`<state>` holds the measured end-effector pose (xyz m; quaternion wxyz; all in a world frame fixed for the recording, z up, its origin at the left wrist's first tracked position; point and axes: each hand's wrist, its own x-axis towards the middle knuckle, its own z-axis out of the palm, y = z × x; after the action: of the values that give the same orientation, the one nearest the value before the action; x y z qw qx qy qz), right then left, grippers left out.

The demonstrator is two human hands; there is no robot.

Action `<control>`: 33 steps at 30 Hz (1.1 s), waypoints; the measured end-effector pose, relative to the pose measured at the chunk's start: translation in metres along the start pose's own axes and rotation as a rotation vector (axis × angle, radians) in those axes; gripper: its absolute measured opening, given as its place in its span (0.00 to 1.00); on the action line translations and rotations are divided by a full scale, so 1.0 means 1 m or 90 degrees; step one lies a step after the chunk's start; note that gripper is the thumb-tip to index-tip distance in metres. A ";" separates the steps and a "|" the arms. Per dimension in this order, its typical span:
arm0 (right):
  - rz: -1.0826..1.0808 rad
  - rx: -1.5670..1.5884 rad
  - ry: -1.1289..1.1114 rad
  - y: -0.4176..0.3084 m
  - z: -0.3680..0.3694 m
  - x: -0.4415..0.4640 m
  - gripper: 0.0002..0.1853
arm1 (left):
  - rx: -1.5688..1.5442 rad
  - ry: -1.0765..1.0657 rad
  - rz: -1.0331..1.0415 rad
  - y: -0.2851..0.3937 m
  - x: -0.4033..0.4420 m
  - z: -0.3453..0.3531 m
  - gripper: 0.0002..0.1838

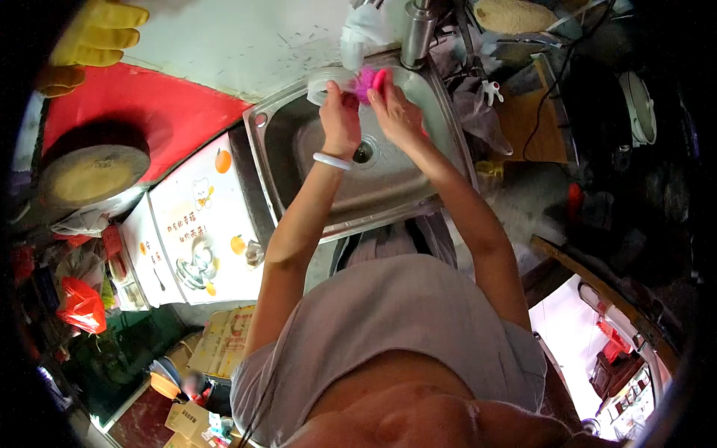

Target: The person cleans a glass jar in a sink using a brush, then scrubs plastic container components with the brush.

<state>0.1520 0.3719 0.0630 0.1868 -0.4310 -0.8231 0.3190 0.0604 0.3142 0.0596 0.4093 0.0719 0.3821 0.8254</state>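
Over the back of a metal sink (pixel 328 198), my left hand (pixel 340 119) grips a clear, whitish round container (pixel 323 81). My right hand (pixel 396 112), just beside it, holds a bright pink scrubber (pixel 367 84) against or close to the container's right side. The fingers of both hands are bent round what they hold. A white bangle is on my left wrist. The sink's drain (pixel 364 151) shows below and between my hands.
Yellow rubber gloves (pixel 97 37) hang at the upper left, above a round board (pixel 93 172). A printed white mat (pixel 209 224) lies left of the sink. Behind the sink stands a metal cylinder (pixel 420 33). A wooden board (pixel 526 112) and dark clutter are at the right.
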 end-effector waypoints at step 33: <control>-0.157 -0.086 0.074 -0.015 -0.010 0.010 0.31 | 0.162 0.046 -0.046 0.010 -0.015 -0.016 0.11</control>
<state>0.1432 0.3778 0.0812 0.2424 -0.3560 -0.8772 0.2119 0.0573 0.2903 0.0585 0.4121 0.0793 0.5005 0.7572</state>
